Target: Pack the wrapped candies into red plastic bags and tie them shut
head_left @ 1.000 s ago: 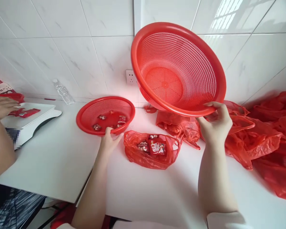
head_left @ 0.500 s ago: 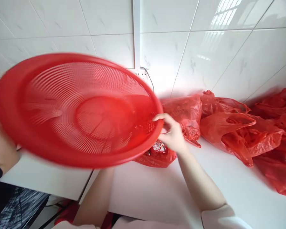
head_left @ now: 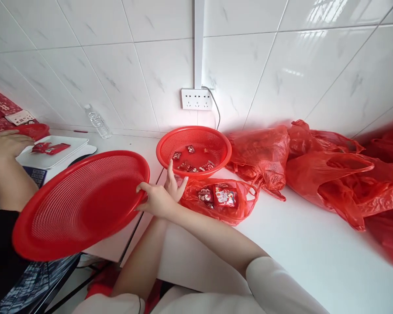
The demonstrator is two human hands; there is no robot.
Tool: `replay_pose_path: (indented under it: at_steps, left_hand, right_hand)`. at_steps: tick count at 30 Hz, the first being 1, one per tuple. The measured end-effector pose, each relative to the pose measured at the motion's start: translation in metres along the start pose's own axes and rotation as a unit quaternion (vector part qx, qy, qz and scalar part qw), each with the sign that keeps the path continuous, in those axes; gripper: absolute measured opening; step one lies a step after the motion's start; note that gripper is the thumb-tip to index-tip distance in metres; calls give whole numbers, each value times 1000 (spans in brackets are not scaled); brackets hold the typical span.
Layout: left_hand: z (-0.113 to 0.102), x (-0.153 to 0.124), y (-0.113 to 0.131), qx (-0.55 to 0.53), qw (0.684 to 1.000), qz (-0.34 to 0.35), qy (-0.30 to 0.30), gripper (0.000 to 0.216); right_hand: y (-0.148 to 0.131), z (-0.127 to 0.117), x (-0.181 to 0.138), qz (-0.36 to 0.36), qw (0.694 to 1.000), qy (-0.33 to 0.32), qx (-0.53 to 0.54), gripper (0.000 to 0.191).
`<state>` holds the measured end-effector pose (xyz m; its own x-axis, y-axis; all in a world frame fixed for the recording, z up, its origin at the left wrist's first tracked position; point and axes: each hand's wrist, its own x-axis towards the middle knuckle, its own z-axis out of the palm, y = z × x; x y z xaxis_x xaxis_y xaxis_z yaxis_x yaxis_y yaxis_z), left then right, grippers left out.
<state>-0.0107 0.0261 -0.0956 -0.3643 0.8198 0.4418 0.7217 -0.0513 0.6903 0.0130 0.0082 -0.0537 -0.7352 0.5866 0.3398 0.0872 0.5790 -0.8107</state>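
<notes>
A large red plastic mesh basket tilts in mid-air at the left, and nothing shows inside it. My right hand pinches its right rim, with the forearm crossing over my left arm. Just beyond it, my left hand is raised with thumb and finger apart, holding nothing. This hand is by the front of a smaller red basket, which stands on the table with several small wrapped packets in it. Beside the hand lies an open red plastic bag with red and dark packets inside.
Knotted red plastic bags line the wall on the right. At the left, a co-worker's hand is near a white tray with red packets. A clear bottle lies by the wall, left of a power socket strip.
The large basket has moved left and down with my right hand, uncovering the small basket and the bag of packets. My left hand, hidden before, now shows with its fingers apart.
</notes>
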Motion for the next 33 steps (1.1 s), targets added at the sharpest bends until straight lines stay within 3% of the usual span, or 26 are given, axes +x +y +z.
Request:
replay_pose_path:
  at_steps: [8,12,14,19,21,22,23,25,26,28,31,33]
  left_hand:
    - [4,3,-10,21,999,22,-18,86]
    - [9,3,-13,11,1000,26,-4,86]
    - [8,5,-13,15,1000,28,1,81]
    - [-20,13,7,18,997,47,-63,71]
    - [-37,11,23,56,998,13,-34,56]
    - [-44,8,31,89,996,0,-6,44]
    - [-49,3,39,134,991,-12,20,32]
    - [-53,-7,49,215,976,-22,9,29]
    - [-52,-13,52,244,970,-19,-10,34]
    - [-47,-21,52,280,958,-6,-58,37]
    - [-40,-26,51,293,952,14,-89,21]
    - [-44,-23,55,279,958,22,-63,12]
  right_hand:
    - [18,20,39,73,995,62,9,39]
    - [17,19,42,66,990,20,126,74]
    - [12,12,31,36,980,-19,192,81]
    - [-11,-37,-31,-65,961,-153,221,32]
    - [-17,-74,-63,-129,961,-184,159,23]
    - [-18,-94,-78,-137,972,-158,107,20]
    - [-16,-115,-93,-122,984,-122,44,19]
    - [-7,-154,-119,-27,994,0,-107,18]
    - [0,-172,-130,47,979,69,-187,18]
    - [17,-200,-149,199,910,163,-324,27]
    - [40,-226,-171,385,816,127,-413,40]
    - [47,-236,-181,455,795,70,-395,29]
